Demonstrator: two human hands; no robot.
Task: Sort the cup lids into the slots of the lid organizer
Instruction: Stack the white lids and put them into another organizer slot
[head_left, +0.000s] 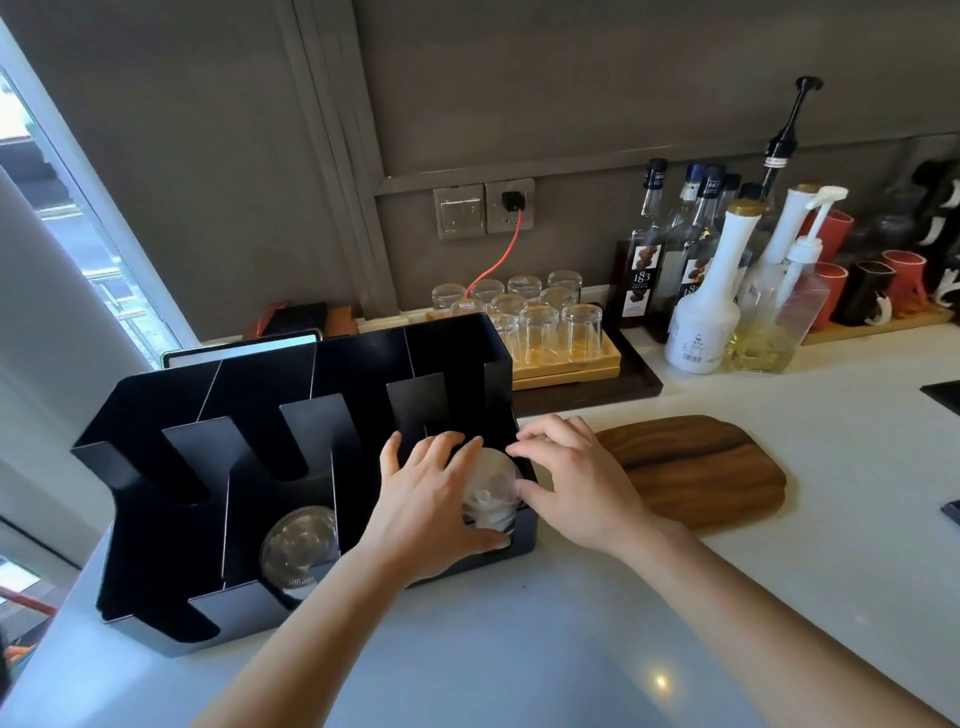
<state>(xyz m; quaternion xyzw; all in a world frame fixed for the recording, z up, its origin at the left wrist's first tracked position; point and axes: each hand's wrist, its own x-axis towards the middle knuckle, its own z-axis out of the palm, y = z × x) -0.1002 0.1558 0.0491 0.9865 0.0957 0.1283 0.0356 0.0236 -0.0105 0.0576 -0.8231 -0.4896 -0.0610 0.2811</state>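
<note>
A black lid organizer with several upright dividers stands on the white counter at the left. A stack of clear lids lies in one of its middle slots. In the rightmost slot sits a stack of white lids. My left hand presses on the left side of that white stack, thumb under its front edge. My right hand holds its right side, fingers curled over the slot's outer wall. Both hands hide much of the stack.
A wooden board lies just right of the organizer. Behind stand upturned glasses on a wooden tray, syrup bottles and pump bottles. A red cable runs from the wall socket.
</note>
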